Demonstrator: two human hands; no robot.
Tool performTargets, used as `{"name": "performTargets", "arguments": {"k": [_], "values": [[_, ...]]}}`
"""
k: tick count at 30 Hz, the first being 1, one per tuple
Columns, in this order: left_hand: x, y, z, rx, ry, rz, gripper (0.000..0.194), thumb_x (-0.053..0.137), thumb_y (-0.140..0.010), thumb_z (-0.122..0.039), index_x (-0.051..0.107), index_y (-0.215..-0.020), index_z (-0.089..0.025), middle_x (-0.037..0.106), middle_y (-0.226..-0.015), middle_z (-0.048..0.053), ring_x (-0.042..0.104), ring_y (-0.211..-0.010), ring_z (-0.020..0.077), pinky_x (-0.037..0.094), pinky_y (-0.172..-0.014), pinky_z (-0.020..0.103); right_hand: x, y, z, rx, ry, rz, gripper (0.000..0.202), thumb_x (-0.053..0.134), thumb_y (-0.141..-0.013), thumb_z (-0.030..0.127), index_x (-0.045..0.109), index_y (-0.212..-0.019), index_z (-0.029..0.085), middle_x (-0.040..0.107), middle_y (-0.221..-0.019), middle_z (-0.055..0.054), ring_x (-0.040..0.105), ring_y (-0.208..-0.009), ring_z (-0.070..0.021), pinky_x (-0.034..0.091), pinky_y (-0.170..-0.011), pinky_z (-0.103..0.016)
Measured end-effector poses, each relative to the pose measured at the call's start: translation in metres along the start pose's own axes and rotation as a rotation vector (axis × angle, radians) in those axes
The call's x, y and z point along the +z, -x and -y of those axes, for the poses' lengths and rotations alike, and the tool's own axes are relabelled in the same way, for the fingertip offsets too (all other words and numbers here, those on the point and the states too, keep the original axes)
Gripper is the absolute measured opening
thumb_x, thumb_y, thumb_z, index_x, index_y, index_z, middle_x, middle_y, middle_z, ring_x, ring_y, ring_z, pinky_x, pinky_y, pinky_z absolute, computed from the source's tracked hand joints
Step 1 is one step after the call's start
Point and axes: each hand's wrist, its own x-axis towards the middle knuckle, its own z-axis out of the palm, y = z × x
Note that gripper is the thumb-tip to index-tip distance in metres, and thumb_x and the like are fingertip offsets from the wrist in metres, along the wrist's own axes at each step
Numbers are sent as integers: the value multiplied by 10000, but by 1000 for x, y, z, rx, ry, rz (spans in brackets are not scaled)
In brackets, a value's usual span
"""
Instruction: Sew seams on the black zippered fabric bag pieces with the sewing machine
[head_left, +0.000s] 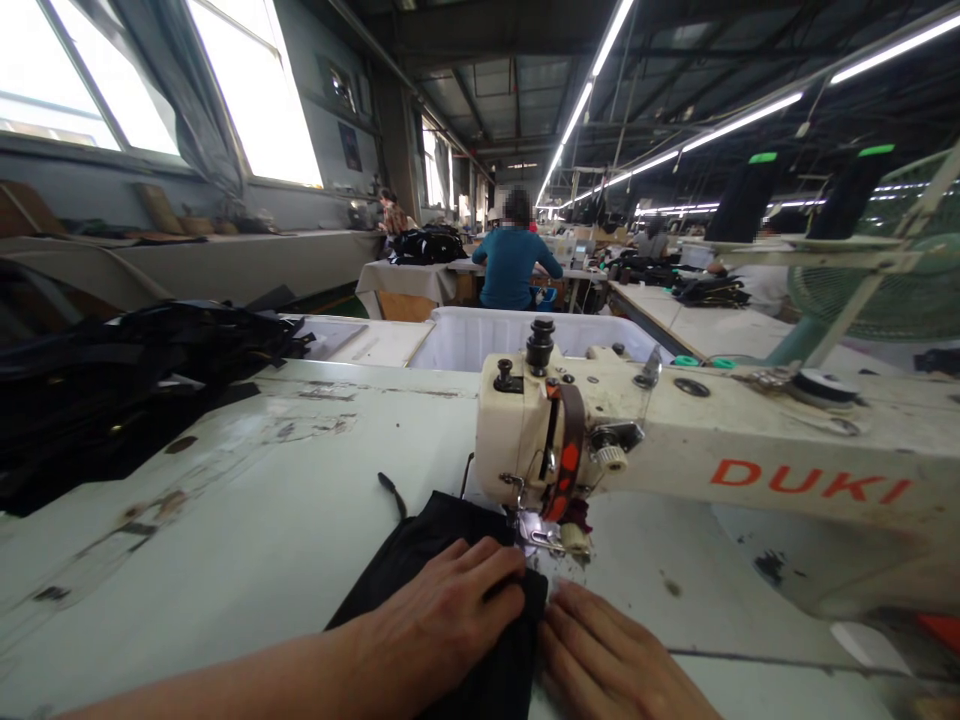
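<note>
A black fabric piece lies on the pale sewing table, its upper right edge close to the needle area of a cream sewing machine. Bent fingers of my left hand grip and press the cloth just left of the presser foot. My right hand rests along the right edge of the cloth, fingers stretched out and fingertips touching it; its thumb is hidden. A small black zipper pull or cord end sticks out beyond the cloth's left side. A lamp lights the needle area.
A heap of black pieces covers the table's left end. Behind the machine stands a white plastic bin. Thread cones and a green fan are at right. Ahead, a person in a blue top sits facing away.
</note>
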Motion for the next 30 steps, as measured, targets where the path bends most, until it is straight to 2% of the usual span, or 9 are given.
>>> {"name": "performTargets", "arguments": {"k": [4, 7, 12, 17, 21, 25, 30], "values": [[-8, -1, -3, 51, 20, 21, 174, 471, -952, -143, 519, -1113, -188, 607, -1150, 61, 543, -968, 195, 412, -813, 324, -2, -6, 0, 5, 40, -34, 456, 214, -1012, 150, 669, -981, 156, 733, -912, -30, 673, -929, -149, 491, -927, -229], [-9, 0, -5, 27, -18, 25, 207, 473, -963, -159, 514, -1163, -186, 632, -1142, 55, 553, -996, 196, 425, -818, 325, -2, -10, 2, 52, 53, -77, 426, 244, -1007, 133, 664, -937, 158, 736, -864, -28, 683, -876, -136, 493, -911, -212], [-7, 1, -8, -2, -55, 28, 255, 497, -967, -314, 502, -1195, -200, 605, -1247, 49, 535, -1065, 232, 455, -868, 361, 0, -10, 6, 101, 32, -133, 396, 275, -1007, 157, 660, -914, 173, 739, -828, -21, 690, -863, -137, 489, -908, -201], [-9, 0, -9, -9, -23, 23, 178, 523, -944, -295, 536, -1096, -203, 612, -1215, 40, 544, -1054, 227, 461, -888, 369, 5, -1, 1, 121, 59, -55, 323, 350, -996, 199, 672, -986, 178, 739, -945, -20, 688, -923, -153, 520, -878, -226], [-9, 3, -7, -7, -2, -7, 213, 521, -947, -311, 530, -1126, -196, 633, -1168, 46, 539, -1092, 218, 391, -980, 397, 7, -2, -8, 33, 104, 12, 267, 426, -970, 208, 676, -1054, 165, 730, -1022, -36, 676, -974, -183, 530, -882, -275], [-6, 8, 4, -7, 7, -82, 233, 486, -968, -312, 526, -1164, -193, 634, -1185, 65, 522, -1150, 211, 337, -1012, 384, 15, -13, -14, 5, 119, -1, 352, 331, -998, 189, 681, -1034, 179, 736, -990, -9, 684, -911, -176, 539, -830, -300], [-3, 8, 24, -51, -15, -123, 198, 517, -946, -340, 577, -1069, -196, 650, -1115, 64, 498, -1166, 248, 317, -1012, 440, 23, -30, -14, 129, 177, 85, 431, 264, -1011, 294, 674, -1089, 185, 717, -991, -76, 683, -860, -233, 565, -715, -367]]}}
